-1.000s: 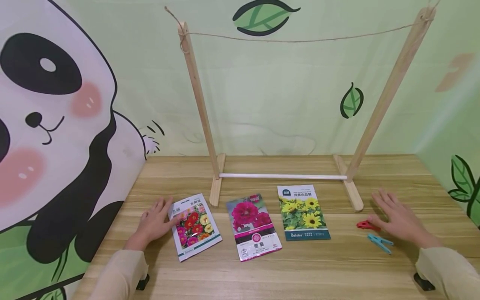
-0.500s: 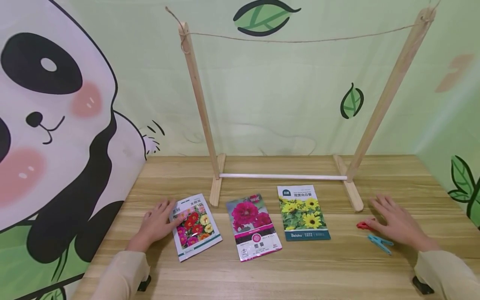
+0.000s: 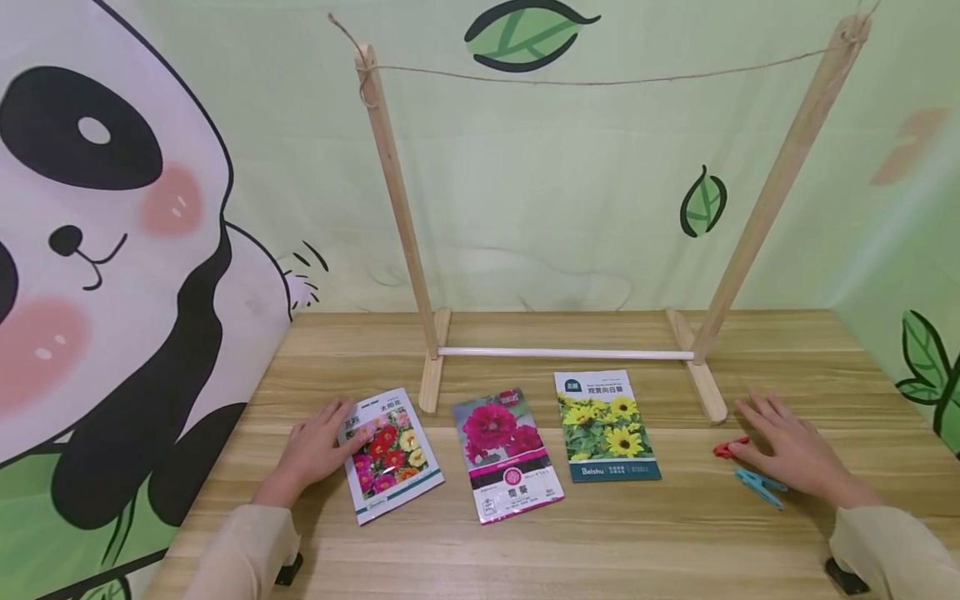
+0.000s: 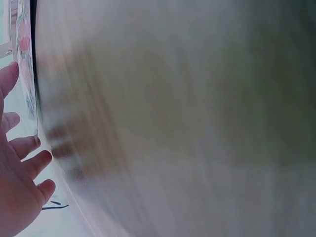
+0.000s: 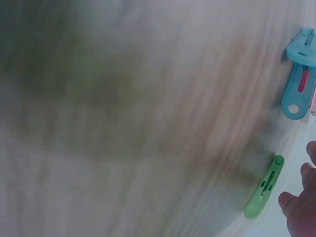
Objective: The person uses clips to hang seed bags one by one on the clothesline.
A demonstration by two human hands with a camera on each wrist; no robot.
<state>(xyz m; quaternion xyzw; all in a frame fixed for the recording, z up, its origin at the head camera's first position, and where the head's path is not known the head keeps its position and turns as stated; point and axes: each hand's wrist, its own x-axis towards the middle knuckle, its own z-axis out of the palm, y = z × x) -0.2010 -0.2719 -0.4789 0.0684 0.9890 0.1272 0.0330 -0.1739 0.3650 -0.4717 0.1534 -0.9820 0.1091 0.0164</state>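
Note:
In the head view my left hand [image 3: 317,448] rests flat with relaxed fingers, its fingertips over the left edge of a seed packet [image 3: 397,446] with red, pink and yellow flowers. My right hand [image 3: 798,454] lies on the table at the right, fingers spread. Its thumb is right at a red clothespin [image 3: 723,450], and a blue clothespin [image 3: 761,487] lies just below. A green clothespin [image 5: 264,187] shows near the right fingers in the right wrist view. Two more packets, one with magenta hollyhocks [image 3: 506,454] and one with yellow sunflowers [image 3: 607,425], lie between the hands.
A wooden stand [image 3: 566,353] is at the back of the table [image 3: 600,542], its two posts leaning outward. Twine [image 3: 600,82] is strung between the post tops and sags slightly. Printed backdrop panels with a panda [image 3: 112,208] border the table.
The left hand has shifted slightly right, farther over the packet. The right hand has drawn back a little toward the body. Packets and clothespins keep their places.

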